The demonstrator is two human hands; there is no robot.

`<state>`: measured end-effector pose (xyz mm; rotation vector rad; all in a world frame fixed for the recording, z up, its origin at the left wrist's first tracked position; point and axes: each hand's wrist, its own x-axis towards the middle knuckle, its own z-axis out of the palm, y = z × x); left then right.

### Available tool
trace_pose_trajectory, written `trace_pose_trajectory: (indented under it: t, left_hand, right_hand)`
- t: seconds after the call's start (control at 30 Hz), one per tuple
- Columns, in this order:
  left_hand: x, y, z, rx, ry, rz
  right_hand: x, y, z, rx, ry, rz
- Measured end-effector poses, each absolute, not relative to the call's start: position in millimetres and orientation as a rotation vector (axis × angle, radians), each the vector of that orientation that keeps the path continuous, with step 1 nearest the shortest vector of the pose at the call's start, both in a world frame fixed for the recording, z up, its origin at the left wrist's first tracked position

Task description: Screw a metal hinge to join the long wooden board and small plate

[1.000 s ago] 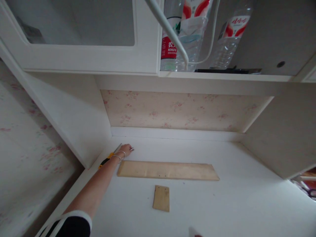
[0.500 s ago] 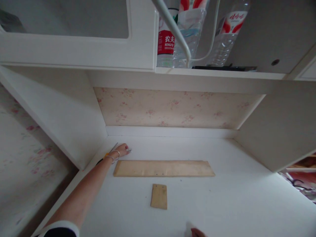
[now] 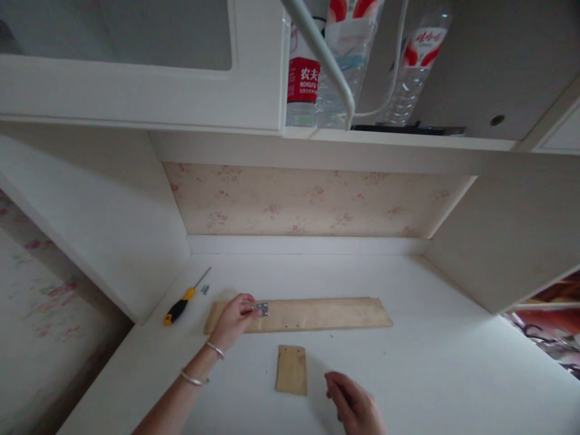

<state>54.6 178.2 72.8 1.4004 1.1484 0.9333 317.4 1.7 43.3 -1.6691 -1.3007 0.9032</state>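
Observation:
My left hand (image 3: 233,320) pinches a small silver metal hinge (image 3: 261,309) and holds it over the left part of a long wooden board (image 3: 317,314) lying on the white desk (image 3: 430,374). A short wooden piece (image 3: 291,370) with two small holes lies in front of the board. My right hand (image 3: 353,405) hovers just right of that piece, fingers loosely curled and holding nothing. A yellow-and-black screwdriver (image 3: 181,304) lies at the desk's left, with small screws (image 3: 205,289) beside its tip.
White side panels close the desk recess on both sides, with flowered wallpaper (image 3: 308,202) behind. Overhead, a shelf holds plastic water bottles (image 3: 303,72) and a white rod (image 3: 324,57) slants down. A white cupboard door (image 3: 136,60) hangs at upper left.
My left hand drew back from the far left corner, uncovering the screwdriver, and now holds the hinge over the board. My right hand has risen into view at the bottom.

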Motion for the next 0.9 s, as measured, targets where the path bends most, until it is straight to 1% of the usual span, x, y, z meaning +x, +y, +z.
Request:
trace_pose_trajectory:
  t: [0.13, 0.27, 0.6, 0.77, 0.9]
  left_hand:
    - [94.8, 134.7, 54.6, 1.303, 1.08, 0.934]
    - [123.0, 117.3, 35.8, 1.293, 1.061, 0.944]
    - [134.5, 129.5, 21.2, 1.376, 1.108, 0.965]
    - [135.5, 132.0, 18.7, 1.445, 1.142, 0.968]
    - [133.4, 131.3, 19.2, 1.48, 1.168, 0.988]
  right_hand:
    - [302.5, 44.6, 52.9, -1.597, -1.467, 0.847]
    - [293.4, 71.1, 43.5, -1.593, -1.504, 0.86]
    - [292.7, 80.6, 31.3, -1.459, -1.386, 0.949]
    - [291.9, 85.6, 30.4, -1.495, -1.521, 0.808]
    - [290.2, 93.4, 29.8, -1.622, -1.477, 0.75]
